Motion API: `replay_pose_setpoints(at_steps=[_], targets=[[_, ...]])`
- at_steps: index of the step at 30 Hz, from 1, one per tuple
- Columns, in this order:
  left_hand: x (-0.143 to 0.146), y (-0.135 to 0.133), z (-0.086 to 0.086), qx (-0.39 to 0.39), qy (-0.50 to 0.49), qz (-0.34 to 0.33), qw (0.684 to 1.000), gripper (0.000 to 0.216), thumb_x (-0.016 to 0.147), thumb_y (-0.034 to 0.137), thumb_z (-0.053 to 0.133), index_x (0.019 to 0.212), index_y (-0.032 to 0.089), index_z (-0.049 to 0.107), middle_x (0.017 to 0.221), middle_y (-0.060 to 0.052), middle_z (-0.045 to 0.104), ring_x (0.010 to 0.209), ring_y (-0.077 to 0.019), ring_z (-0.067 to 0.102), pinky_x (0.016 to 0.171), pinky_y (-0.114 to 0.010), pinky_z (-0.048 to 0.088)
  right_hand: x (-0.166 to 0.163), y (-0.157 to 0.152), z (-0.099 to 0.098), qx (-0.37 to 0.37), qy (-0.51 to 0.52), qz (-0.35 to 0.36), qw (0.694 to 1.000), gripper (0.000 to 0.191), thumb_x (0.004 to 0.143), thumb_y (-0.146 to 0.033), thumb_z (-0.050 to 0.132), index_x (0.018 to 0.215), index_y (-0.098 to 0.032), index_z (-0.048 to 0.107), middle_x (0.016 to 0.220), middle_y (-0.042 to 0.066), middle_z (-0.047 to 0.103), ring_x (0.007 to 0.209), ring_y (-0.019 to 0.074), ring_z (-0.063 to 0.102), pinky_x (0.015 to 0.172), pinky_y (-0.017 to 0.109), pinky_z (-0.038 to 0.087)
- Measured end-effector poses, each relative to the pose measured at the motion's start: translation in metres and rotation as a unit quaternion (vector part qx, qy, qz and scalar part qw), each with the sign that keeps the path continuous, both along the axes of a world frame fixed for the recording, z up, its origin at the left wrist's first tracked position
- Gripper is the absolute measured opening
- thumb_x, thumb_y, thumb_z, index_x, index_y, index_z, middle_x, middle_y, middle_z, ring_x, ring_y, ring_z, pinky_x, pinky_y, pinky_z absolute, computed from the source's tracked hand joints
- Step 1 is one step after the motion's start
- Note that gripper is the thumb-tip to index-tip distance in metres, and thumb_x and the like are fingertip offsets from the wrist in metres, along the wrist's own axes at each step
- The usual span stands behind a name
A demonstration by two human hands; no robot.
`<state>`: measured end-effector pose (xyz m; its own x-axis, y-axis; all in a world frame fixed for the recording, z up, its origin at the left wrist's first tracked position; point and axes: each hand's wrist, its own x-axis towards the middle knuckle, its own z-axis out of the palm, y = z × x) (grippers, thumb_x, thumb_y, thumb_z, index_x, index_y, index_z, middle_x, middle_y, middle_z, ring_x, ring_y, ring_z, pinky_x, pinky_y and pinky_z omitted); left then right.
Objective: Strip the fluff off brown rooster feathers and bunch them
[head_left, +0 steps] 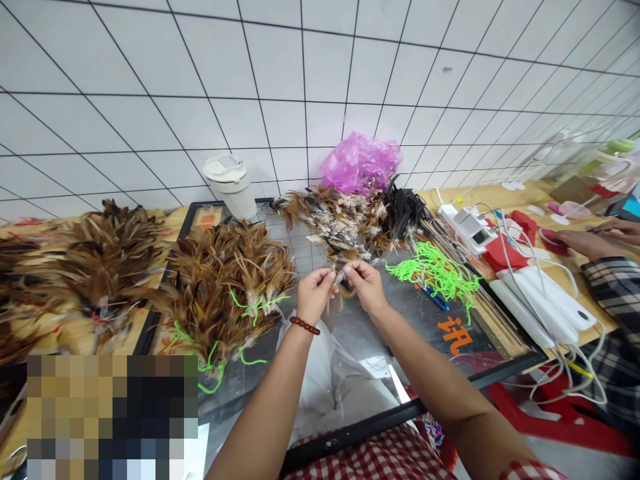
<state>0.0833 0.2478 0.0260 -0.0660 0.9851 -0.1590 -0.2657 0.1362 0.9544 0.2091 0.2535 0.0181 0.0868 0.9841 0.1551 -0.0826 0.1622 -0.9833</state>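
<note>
My left hand (315,291) and my right hand (365,285) meet over the middle of the dark framed board (370,350). Between the pinched fingertips of both hands is a small feather (340,279), pale at the quill, with a brownish part hanging below. Just beyond my hands lies a loose pile of brown and white feathers (345,217), black feathers (404,213) at its right end. Left of my hands are brown feather bunches (225,273) tied with green strings. To the right sits a heap of bright green strings (435,270).
A white lidded cup (233,190) and a pink plastic bag (360,162) stand near the tiled wall. More feather bunches (107,260) lie far left. White power strips and cables (545,300) are at right, near another person's hands (580,243). A blue tool (434,298) lies by the strings.
</note>
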Motion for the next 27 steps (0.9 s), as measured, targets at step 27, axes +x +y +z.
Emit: replay_pose_setpoints(at_steps=[27], targets=[[-0.0039, -0.0007, -0.0078, 0.060, 0.122, -0.040, 0.990, 0.017, 0.069, 0.032, 0.067, 0.072, 0.017, 0.074, 0.051, 0.001, 0.059, 0.044, -0.0094, 0.048, 0.046, -0.022, 0.039, 0.0012, 0.0010, 0.0034, 0.003, -0.026, 0.018, 0.999, 0.013, 0.071, -0.035, 0.072, 0.074, -0.022, 0.073, 0.076, 0.002, 0.068, 0.072, 0.0156, 0.060, 0.071, 0.030, 0.048]])
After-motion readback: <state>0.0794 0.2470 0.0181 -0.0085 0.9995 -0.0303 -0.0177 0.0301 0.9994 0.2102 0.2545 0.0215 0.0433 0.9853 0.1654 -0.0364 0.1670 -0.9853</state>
